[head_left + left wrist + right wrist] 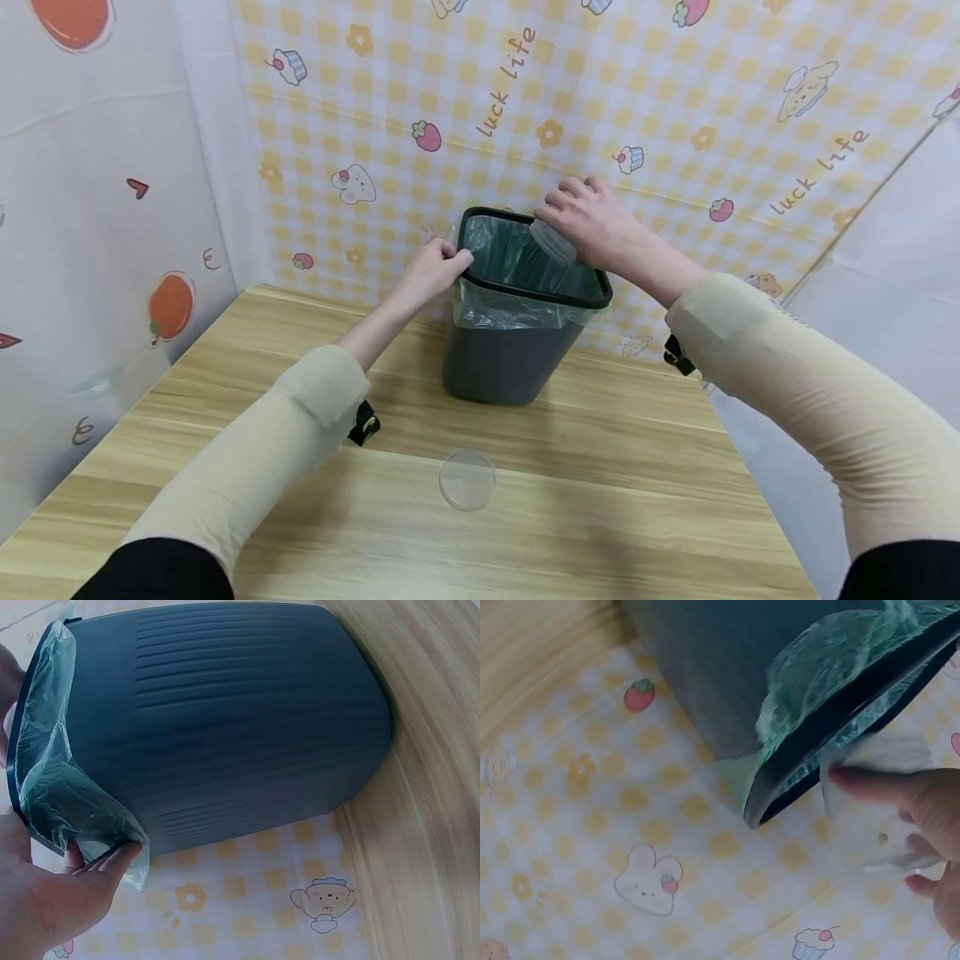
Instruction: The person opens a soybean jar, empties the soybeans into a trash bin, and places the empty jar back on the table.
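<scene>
A dark grey trash bin (495, 358) with a black rim stands on the table, lined with a thin green plastic bag (498, 308) folded over the rim. My left hand (435, 271) grips the bin's left rim and bag edge; in the left wrist view, its fingers (124, 859) press into the bag. Over the bin's opening, on the right side, my right hand (592, 221) holds a clear plastic cup (553, 242). The right wrist view shows the thumb against the cup (874, 802), which tilts beside the rim. The inside bottom of the bin is hidden.
A clear round lid (467, 480) lies on the wooden table (637, 500) in front of the bin. Close behind the bin hangs a yellow checked cloth (465, 92). White cloth sheets (112, 167) stand at the left and right sides.
</scene>
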The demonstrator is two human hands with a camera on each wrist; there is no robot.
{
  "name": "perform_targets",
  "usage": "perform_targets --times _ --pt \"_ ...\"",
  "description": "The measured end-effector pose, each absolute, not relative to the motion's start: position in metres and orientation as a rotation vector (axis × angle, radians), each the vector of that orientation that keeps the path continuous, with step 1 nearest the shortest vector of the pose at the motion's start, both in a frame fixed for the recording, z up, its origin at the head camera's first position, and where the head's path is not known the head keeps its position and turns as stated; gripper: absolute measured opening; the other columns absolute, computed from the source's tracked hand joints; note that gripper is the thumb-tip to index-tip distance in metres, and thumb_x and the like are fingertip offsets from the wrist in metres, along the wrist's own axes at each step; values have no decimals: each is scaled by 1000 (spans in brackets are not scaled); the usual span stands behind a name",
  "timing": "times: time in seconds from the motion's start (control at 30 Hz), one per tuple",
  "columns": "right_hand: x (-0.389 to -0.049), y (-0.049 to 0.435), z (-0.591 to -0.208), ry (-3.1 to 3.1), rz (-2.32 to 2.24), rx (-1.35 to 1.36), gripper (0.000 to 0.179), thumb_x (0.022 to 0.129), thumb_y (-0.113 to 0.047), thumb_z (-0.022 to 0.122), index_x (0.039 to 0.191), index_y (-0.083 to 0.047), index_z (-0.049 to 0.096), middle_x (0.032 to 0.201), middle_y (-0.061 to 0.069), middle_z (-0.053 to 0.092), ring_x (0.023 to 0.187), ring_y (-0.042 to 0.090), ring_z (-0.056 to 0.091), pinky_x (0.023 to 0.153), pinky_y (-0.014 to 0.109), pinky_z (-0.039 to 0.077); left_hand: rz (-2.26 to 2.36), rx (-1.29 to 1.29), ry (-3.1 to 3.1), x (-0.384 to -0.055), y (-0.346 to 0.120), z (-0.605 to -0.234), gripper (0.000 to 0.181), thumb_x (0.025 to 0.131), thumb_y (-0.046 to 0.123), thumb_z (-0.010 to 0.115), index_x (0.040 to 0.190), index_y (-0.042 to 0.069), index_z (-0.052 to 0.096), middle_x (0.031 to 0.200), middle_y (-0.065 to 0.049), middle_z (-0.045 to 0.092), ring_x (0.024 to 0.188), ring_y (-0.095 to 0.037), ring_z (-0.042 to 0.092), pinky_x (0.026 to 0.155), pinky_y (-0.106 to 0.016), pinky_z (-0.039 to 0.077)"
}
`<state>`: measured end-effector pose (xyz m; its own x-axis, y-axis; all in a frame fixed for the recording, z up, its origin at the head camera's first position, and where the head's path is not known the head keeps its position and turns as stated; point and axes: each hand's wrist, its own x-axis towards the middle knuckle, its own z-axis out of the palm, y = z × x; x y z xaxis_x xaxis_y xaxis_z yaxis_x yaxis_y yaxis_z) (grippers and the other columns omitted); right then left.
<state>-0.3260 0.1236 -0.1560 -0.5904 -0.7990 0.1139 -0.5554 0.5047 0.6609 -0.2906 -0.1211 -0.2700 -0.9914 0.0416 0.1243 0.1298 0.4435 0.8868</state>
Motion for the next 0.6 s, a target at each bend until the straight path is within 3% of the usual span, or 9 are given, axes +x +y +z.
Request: perform_targets --times 0.2,0.33,0.6 --pt "-324 126 -157 -2367 -778 1107 66 75 -11 91 134 -9 60 132 18 62 129 42 49 105 62 39 -1624 -154 -2586 -292 -121 -271 43 99 36 47 123 2 53 115 -14 56 99 -26 52 84 -33 41" --pt "-323 127 -157 -2448 -722 1062 86 64 -24 99 138 -10 59 134 18 62 130 43 49 107 64 37 -1628 -159 -2580 -293 -121 -271 42 99 36 47 123 1 54 114 -14 56 98 -26 52 83 -33 41" --pt "-325 123 -143 -2821 -452 832 94 73 -42 89 152 -11 49 143 22 54 131 45 45 102 65 37 -1630 -159 -2584 -292 -120 -271 42 100 36 46 123 1 53 115 -14 55 98 -26 51 82 -32 40"
